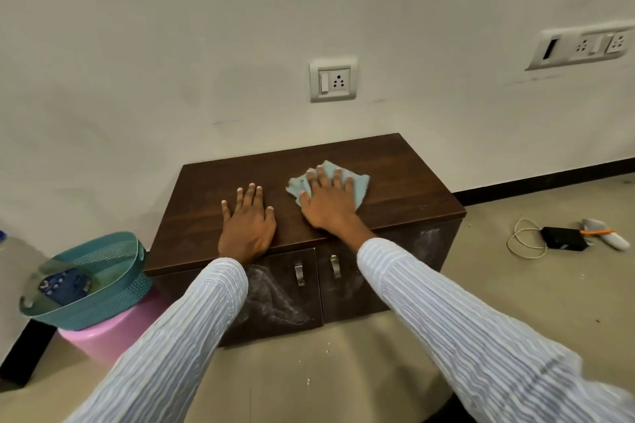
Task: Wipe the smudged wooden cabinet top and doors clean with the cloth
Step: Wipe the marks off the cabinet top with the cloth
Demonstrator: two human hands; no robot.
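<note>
Against the pale wall stood the low wooden cabinet [395,182]; the right hand [326,206] pressed the blue cloth [357,185] flat on its top with fingers spread, while the left hand [247,220] lay open beside it, likely for steadying, doors [281,299] chalky with smudges

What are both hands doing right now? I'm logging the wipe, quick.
Left hand: open, flat on the cabinet top, holding nothing.
Right hand: open, fingers spread, pressing the cloth against the top.
</note>
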